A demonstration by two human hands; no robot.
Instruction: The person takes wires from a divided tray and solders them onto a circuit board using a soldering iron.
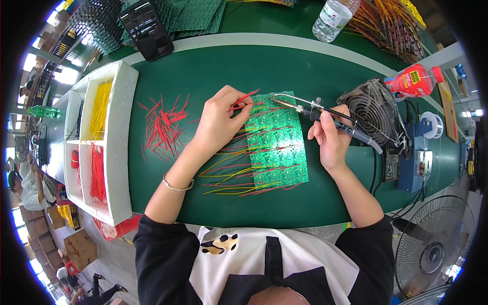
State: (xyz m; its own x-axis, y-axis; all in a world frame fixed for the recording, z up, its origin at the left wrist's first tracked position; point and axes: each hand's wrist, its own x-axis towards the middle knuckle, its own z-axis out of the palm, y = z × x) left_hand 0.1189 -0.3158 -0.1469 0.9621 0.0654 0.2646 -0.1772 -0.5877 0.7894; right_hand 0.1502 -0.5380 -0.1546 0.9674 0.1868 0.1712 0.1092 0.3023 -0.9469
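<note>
A green circuit board panel (277, 140) lies on the table, with red and yellow wires (223, 168) sticking out from its left side. My left hand (222, 113) is closed in a pinch on red wires (247, 95) at the panel's upper left corner. In my right hand (331, 137) is a soldering iron (335, 126) with a thin curved metal tube along it. Its tip reaches the top edge of the panel, close to the wire ends. Left of my left hand lies a loose heap of cut red wires (165, 127).
At left stands a white foam box (122, 152) holding yellow and red wires. A small black fan (368, 114), a red-labelled bottle (414, 81) and a blue device (414, 160) are at right. A water bottle (333, 20) and a black phone-like object (146, 30) stand at the back.
</note>
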